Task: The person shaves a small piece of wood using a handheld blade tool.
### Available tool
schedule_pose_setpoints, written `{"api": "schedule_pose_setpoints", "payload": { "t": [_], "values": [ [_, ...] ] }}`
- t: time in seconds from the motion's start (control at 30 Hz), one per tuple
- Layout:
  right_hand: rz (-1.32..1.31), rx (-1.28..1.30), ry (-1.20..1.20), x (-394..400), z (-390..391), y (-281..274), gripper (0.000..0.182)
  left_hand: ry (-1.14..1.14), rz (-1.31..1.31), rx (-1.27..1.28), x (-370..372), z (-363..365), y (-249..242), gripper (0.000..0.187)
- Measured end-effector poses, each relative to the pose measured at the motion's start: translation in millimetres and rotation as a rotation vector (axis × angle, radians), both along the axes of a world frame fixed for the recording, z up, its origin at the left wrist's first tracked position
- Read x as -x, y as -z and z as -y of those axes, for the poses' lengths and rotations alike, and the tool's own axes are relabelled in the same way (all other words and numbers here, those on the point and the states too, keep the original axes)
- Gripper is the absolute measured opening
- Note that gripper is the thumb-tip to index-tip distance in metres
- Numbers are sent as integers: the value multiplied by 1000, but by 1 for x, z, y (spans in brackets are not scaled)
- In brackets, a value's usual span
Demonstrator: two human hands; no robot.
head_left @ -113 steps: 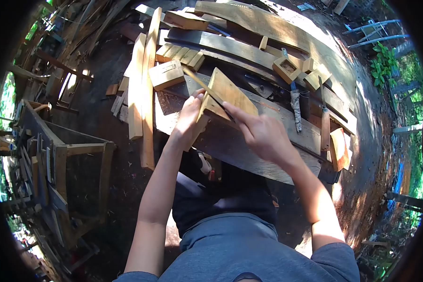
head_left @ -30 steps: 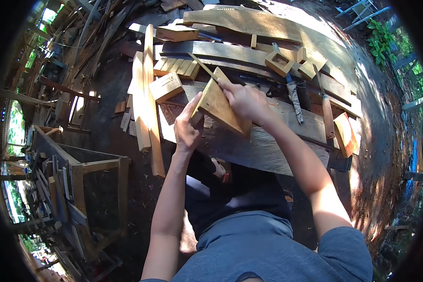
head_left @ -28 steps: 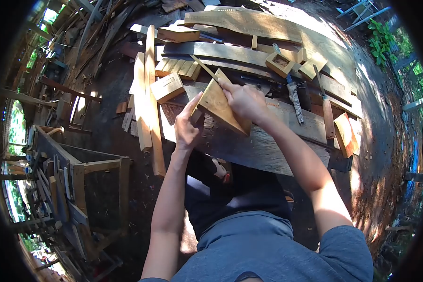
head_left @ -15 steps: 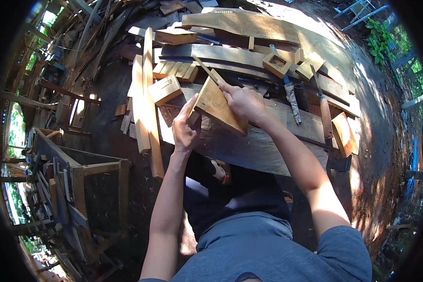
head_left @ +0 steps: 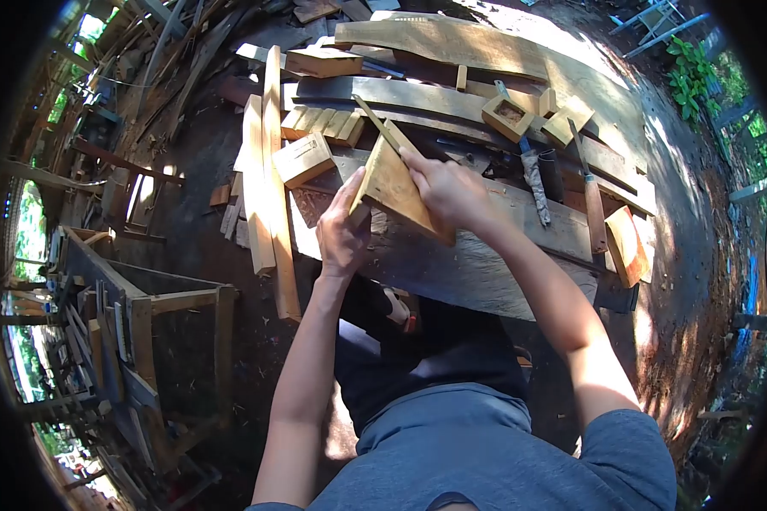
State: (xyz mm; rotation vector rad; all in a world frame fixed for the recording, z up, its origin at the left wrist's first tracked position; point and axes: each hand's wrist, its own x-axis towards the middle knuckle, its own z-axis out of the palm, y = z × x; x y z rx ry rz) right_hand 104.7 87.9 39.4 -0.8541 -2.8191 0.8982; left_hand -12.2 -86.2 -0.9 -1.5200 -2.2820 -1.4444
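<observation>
A wooden block (head_left: 392, 183) is held up over the front of the workbench, tilted, with one corner pointing up and away. My left hand (head_left: 343, 230) is closed on its left lower edge, thumb side hidden behind the wood. My right hand (head_left: 453, 194) is closed at the block's right side, its fingers on the near end of a thin, straight, wood-coloured strip (head_left: 372, 117). That strip slants up and left past the block's upper edge. Just left of the block, a smaller block with a slot (head_left: 303, 160) lies on the bench.
On the workbench (head_left: 452, 264) are long boards (head_left: 443, 47), a hollowed block (head_left: 507, 117), a wooden-handled tool (head_left: 595, 213) and a chisel-like tool with a wrapped handle (head_left: 534, 187). Two long strips (head_left: 268, 187) stick out at left. A wooden frame (head_left: 183, 300) stands lower left.
The block has turned slightly in my hands, showing more of its left edge. Both hands sit a little further right, and the whole view has shifted slightly.
</observation>
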Motion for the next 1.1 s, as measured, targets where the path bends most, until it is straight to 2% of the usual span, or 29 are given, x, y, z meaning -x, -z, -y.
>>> {"api": "schedule_pose_setpoints", "payload": {
  "t": [0.07, 0.13, 0.27, 0.33, 0.47, 0.53, 0.57, 0.67, 0.73, 0.8, 0.87, 1.0, 1.07, 1.1],
  "values": [
    [-11, 17, -11, -33, 26, -34, 43, -17, 3, 18, 3, 0, 1, 71],
    [98, 9, -143, -61, 49, -59, 42, -4, 129, 49, 3, 3, 1, 73],
    [40, -24, -135, -54, 41, -46, 42, -37, 14, 47, -6, 2, -4, 72],
    [-106, -139, -81, -25, 23, -26, 43, -20, 17, 35, -5, 0, -4, 71],
    [-187, -256, -55, -17, 29, -13, 42, -51, -65, 45, -2, -1, 2, 70],
    [-53, -85, -102, -47, 50, -44, 42, -10, 22, 17, 0, 2, 1, 70],
    [-10, -143, -127, -57, 59, -54, 42, -35, 10, 30, -2, 2, 2, 68],
    [-83, -124, -97, -47, 48, -43, 42, -37, 108, 48, -7, 3, -1, 61],
    [-105, -128, -71, -20, 31, -25, 42, -58, -54, 30, -9, -1, -6, 56],
    [-106, -130, -18, 0, 22, -14, 42, 24, -6, -56, 0, 0, 3, 57],
    [-110, -175, -32, -12, 31, -17, 42, -63, -80, 58, -4, -1, 0, 59],
    [15, -125, -130, -57, 63, -60, 41, -72, 27, 110, -2, 4, 1, 61],
    [17, -141, -160, -54, 63, -60, 41, -87, 59, 132, -3, 4, 2, 63],
    [-16, -128, -117, -43, 56, -54, 41, -87, -16, 100, -6, 4, 1, 64]
  ]
}}
